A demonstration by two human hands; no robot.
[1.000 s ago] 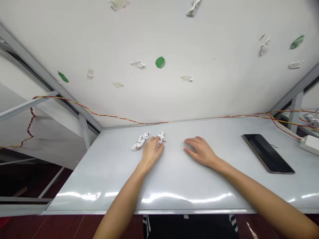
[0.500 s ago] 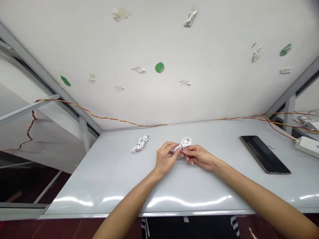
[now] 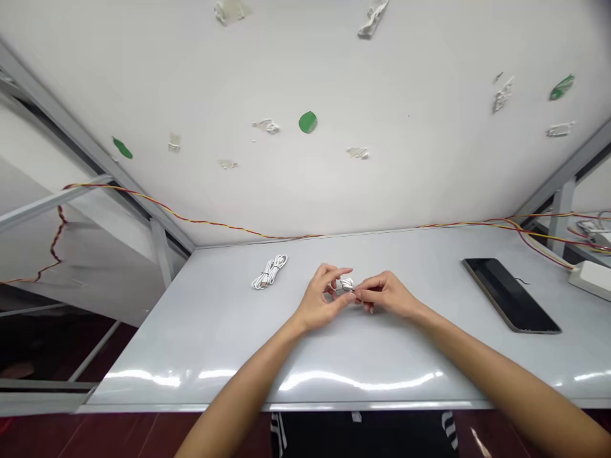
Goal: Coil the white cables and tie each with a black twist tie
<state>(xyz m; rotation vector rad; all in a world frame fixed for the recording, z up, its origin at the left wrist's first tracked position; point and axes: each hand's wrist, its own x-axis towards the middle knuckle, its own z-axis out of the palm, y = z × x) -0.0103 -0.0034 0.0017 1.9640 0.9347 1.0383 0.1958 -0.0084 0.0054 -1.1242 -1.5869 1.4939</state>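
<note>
Grey and glossy, the worktop [image 3: 191, 343] catches bright streaks of light along its near edge, and beyond them the two hands meet over a small coiled white cable [image 3: 347, 284]. The left hand [image 3: 319, 304] has its grip narrow about the bundle, thumb at the near side, index finger stretched out above it. The right hand [image 3: 392, 296] closes its grip in a fine pinch at the bundle's side, apparently on the end of the thin dark tie [image 3: 352, 291]; the fingers hide much of both. The step in hand looks like working that tie, either loosening or tightening; which one, I cannot tell. The next move seems to call for a steady left hold and a light twist or pull from the right fingertips, so the coils stay together. A second cable [image 3: 270, 272], also tied, lies left of the hands; the phone [image 3: 512, 296] lies well to the right, near the power strip [image 3: 593, 278]. Behind runs the white wall [image 3: 382, 197].
</note>
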